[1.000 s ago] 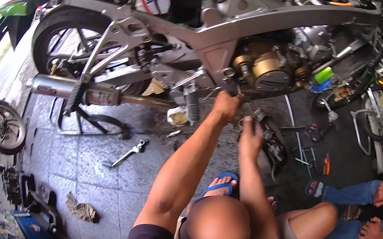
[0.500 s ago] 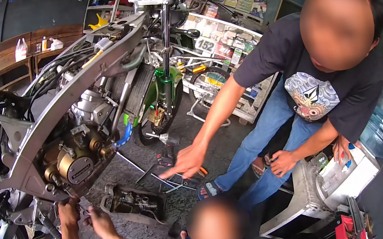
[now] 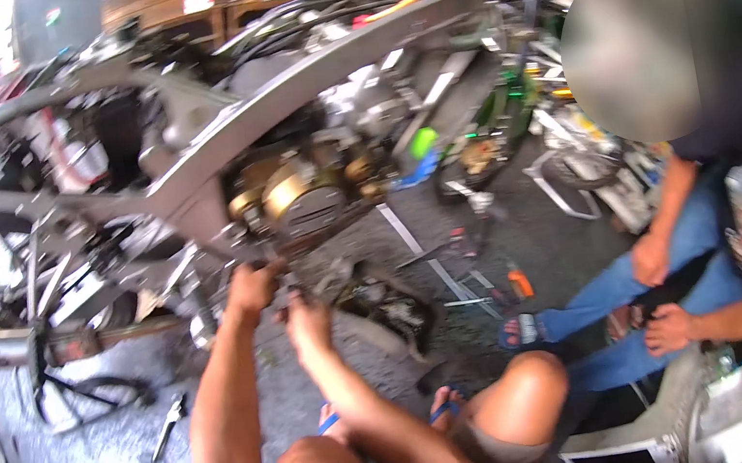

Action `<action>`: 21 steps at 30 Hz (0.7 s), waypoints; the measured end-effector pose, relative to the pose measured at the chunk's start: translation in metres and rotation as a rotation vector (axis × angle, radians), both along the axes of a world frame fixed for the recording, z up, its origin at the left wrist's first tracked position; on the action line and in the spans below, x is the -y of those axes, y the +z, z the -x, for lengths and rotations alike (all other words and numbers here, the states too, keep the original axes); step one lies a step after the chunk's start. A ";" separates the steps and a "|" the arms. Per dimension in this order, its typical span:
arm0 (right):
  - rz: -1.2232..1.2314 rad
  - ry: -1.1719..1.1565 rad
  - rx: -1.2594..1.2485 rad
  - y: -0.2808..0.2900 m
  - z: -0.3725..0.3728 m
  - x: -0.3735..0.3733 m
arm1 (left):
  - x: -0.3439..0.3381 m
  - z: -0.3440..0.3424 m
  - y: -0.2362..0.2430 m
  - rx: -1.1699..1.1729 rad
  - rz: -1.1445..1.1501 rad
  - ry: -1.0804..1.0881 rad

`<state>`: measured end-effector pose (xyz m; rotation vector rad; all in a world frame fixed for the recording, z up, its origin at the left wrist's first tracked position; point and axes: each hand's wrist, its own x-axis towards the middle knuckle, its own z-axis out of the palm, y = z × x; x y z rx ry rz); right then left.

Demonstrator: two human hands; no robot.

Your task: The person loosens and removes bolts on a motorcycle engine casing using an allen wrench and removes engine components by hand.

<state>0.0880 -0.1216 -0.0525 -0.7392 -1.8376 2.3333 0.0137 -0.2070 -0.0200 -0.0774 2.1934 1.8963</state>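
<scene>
A motorcycle with a bare grey frame (image 3: pixel 264 122) stands in front of me, its gold-coloured engine cover (image 3: pixel 302 199) exposed. My left hand (image 3: pixel 253 287) is closed just under the engine, at the lower end of the frame. Beside it, slightly nearer to me, is my right hand (image 3: pixel 307 321), also closed with its fingers pointing toward the same spot. Motion blurs both sets of fingers. Whatever they grip is too small and smeared to name. A dirty metal engine part (image 3: pixel 383 303) rests on the floor right of my hands.
To the right sits a co-worker in a dark shirt and blue jeans (image 3: pixel 580 304), beside a white stand (image 3: pixel 716 414). An orange-handled tool (image 3: pixel 520 283) and metal rods lie near the sandalled foot. A wrench-like tool (image 3: pixel 168 428) lies on the floor at left. A wooden bench (image 3: pixel 156 2) stands behind.
My view has swung left, so the motorcycle and my hands appear farther right. The co-worker's pointing arm has drawn back toward the knee. My hands remain under the engine.
</scene>
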 end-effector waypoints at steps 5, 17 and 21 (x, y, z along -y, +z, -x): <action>-0.584 -0.137 -0.440 -0.002 -0.017 0.020 | 0.006 -0.006 0.000 -0.008 -0.033 0.059; -0.679 -0.045 -0.270 0.015 -0.024 -0.001 | 0.007 -0.005 -0.001 0.032 -0.165 0.082; -0.082 -0.039 -0.190 0.012 -0.008 -0.004 | 0.002 -0.008 0.001 0.008 -0.123 0.057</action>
